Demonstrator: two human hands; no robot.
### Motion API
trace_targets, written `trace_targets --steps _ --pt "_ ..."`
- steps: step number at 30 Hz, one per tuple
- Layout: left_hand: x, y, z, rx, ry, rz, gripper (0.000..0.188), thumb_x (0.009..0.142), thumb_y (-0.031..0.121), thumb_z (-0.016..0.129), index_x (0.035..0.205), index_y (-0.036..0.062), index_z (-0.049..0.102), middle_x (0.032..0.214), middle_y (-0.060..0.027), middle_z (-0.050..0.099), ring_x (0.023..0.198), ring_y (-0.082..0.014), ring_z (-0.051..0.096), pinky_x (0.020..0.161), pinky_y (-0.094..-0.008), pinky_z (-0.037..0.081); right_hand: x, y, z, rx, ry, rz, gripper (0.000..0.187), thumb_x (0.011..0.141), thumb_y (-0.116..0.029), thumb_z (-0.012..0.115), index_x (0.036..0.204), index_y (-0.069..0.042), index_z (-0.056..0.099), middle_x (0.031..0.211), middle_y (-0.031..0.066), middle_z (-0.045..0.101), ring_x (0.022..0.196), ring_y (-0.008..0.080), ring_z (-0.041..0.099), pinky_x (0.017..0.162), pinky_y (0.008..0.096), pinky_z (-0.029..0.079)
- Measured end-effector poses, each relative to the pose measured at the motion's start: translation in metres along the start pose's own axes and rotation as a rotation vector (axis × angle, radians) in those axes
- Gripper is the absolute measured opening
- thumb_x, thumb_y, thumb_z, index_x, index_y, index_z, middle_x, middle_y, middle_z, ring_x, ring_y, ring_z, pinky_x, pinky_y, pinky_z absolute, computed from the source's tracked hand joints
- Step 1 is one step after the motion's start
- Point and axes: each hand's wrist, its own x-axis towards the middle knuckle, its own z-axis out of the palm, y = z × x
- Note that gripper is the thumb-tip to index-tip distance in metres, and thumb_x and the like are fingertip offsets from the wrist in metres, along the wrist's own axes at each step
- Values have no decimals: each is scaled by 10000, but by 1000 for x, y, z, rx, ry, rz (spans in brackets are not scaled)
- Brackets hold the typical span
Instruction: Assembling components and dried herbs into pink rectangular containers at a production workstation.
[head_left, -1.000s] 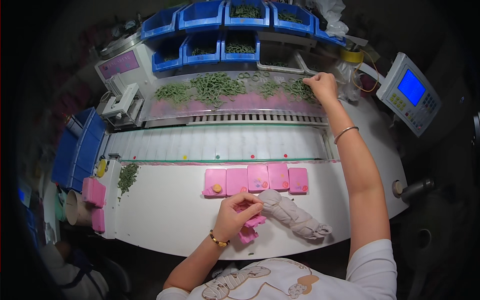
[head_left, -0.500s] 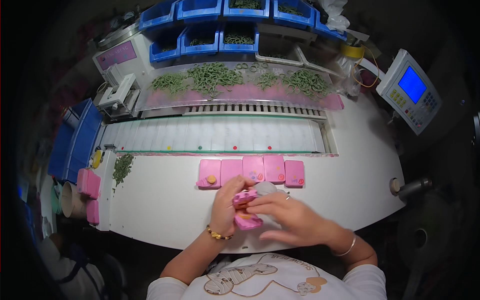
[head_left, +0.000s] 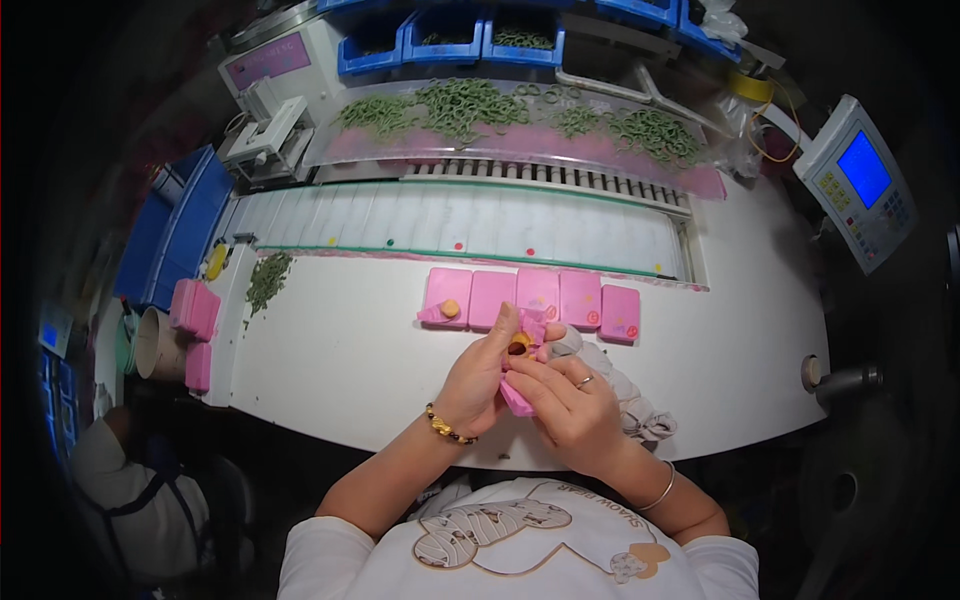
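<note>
Both my hands hold a pink rubber mould, spread apart, with a yellow and dark red inside showing. My left hand (head_left: 475, 385) grips it from the left, thumb up along its side. From the right, my right hand (head_left: 575, 410) pinches it with curled fingers. The lower flap of the pink rubber mould (head_left: 517, 400) sticks out below the fingers; much of the rest is hidden. Just beyond the hands lies a row of several pink moulds (head_left: 493, 298). A small round tan piece (head_left: 449, 308) sits on the leftmost one.
Crumpled grey-white cloth (head_left: 630, 395) lies right of my hands. Beyond are a white-segmented conveyor (head_left: 400, 220), a tray with green wax rings (head_left: 460, 110) and blue bins (head_left: 440, 40). Green scraps (head_left: 267, 280) and stacked pink blocks (head_left: 195, 310) are left; a control panel (head_left: 860, 180) stands right.
The view has shifted, so the bench sits higher in the picture. My right hand has closed in on the mould, whose yellow and dark inside now shows more. The grey-white cloth is more exposed.
</note>
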Motion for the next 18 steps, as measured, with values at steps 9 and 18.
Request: trace_targets --steps 9,18 --pt "-5 8 -7 294 168 219 749 998 601 289 1076 -46 657 713 -28 583 631 -84 538 614 -220 465 -10 11 -33 28 -83 37 521 693 -181 777 1165 -23 622 1151 142 601 998 306 569 841 393 483" --pt "-9 5 -5 339 186 266 707 1015 561 278 1159 -45 613 750 -31 581 596 -84 506 567 -224 442 -11 31 -39 -142 -426 268 705 677 38 675 1352 -63 498 1227 189 531 1070 348 524 924 437 436"
